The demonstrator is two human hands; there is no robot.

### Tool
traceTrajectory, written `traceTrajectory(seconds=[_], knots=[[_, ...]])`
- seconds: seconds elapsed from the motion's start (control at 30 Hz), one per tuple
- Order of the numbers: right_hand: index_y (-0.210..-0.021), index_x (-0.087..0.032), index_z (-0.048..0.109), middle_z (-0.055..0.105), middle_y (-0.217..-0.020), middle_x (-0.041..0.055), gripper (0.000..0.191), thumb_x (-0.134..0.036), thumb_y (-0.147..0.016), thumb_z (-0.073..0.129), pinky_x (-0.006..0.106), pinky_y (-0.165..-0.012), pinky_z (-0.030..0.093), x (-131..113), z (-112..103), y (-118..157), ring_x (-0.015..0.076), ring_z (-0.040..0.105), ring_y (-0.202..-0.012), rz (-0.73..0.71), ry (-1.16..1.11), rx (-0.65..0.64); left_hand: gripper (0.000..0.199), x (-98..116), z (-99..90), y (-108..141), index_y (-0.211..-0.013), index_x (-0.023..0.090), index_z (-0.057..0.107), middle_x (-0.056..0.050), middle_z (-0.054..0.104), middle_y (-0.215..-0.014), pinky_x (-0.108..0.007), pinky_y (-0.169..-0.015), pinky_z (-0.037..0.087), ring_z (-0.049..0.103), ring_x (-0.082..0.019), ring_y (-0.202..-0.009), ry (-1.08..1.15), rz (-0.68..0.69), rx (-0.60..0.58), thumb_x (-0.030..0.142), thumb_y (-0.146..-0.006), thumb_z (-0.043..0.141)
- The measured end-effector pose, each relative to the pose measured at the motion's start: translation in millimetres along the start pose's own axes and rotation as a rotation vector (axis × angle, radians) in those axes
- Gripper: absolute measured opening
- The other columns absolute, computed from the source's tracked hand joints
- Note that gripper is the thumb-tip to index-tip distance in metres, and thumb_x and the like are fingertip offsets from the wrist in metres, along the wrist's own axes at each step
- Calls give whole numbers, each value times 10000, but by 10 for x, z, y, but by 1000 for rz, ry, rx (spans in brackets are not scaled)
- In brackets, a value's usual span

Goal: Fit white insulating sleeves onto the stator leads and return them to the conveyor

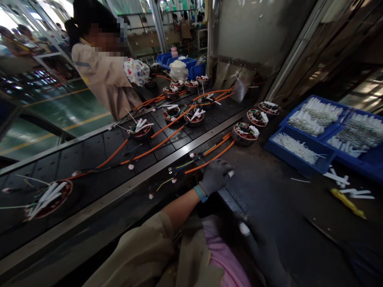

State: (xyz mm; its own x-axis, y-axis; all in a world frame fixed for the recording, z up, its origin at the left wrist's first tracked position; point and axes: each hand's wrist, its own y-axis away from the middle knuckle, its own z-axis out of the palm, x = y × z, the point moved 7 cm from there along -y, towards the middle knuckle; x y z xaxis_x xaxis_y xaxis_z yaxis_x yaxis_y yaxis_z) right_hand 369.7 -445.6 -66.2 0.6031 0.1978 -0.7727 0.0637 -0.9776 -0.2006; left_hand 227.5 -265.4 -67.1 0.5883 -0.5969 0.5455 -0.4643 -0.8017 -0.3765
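My left hand [216,175], in a grey glove, rests at the near edge of the dark bench [269,199] with its fingers curled. A small white patch shows at its fingertips; whether it is a held piece or part of the glove is unclear. Just beyond it an orange cable [209,157] runs to a round motor stator [245,133] with red windings and white sleeves. Low in front of my body is my right hand [249,235], also gloved, dark and smeared by motion. A white spot shows on it, and its fingers cannot be made out.
Blue trays [302,153] of white tubes stand at the right. Loose white tubes [360,194] and a yellow strip [348,203] lie nearby. On the left, a slatted conveyor [104,145] with a metal rail carries several wired stators. A co-worker [103,75] stands across it.
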Motion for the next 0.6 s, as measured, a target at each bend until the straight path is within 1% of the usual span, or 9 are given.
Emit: traceTrajectory(seconds=[0.1,0.17,0.23,0.3,0.43,0.6], knots=[[-1139,-262,802,823,-1102,67,339,-463,-1080,534,279,-860,669,10,22,20,218,808,-963,-15,2,-12,145,5,-13,5,-1093,204,778,-49,795,-1160,-421,-1018,511,704,-230,-1091,2,7,8,244,-989,686],[-1123,-266,805,826,-1082,66,337,-476,-1074,546,273,-810,674,-4,30,19,220,811,-935,-43,17,-7,141,14,-24,11,-1088,199,776,-46,798,-1145,-415,-1015,511,708,-224,-1077,7,21,16,238,-988,685],[-1056,-270,813,830,-1026,65,342,-500,-1063,560,272,-742,674,-29,38,11,223,813,-872,-68,27,-9,137,18,-32,18,-1083,198,774,-47,798,-1141,-408,-1005,514,709,-219,-1069,8,28,18,239,-992,680],[-1017,-275,811,829,-994,57,331,-507,-1053,578,273,-708,666,-53,48,2,223,809,-842,-73,19,-28,138,12,-30,25,-1081,203,773,-51,795,-1144,-408,-999,515,708,-222,-1075,2,20,9,252,-1000,673],[-1015,-281,798,821,-976,36,293,-467,-1059,577,262,-691,646,-93,47,-9,207,796,-827,-60,-29,-60,142,11,-31,32,-1074,204,772,-55,794,-1135,-405,-985,518,708,-225,-1070,-3,8,-3,266,-1011,661],[-1026,-281,782,816,-968,22,271,-417,-1077,553,241,-693,634,-147,28,-28,190,789,-822,-66,-91,-57,145,27,-43,28,-1077,195,774,-49,797,-1132,-409,-981,517,706,-232,-1057,-9,13,-2,264,-1007,667]])
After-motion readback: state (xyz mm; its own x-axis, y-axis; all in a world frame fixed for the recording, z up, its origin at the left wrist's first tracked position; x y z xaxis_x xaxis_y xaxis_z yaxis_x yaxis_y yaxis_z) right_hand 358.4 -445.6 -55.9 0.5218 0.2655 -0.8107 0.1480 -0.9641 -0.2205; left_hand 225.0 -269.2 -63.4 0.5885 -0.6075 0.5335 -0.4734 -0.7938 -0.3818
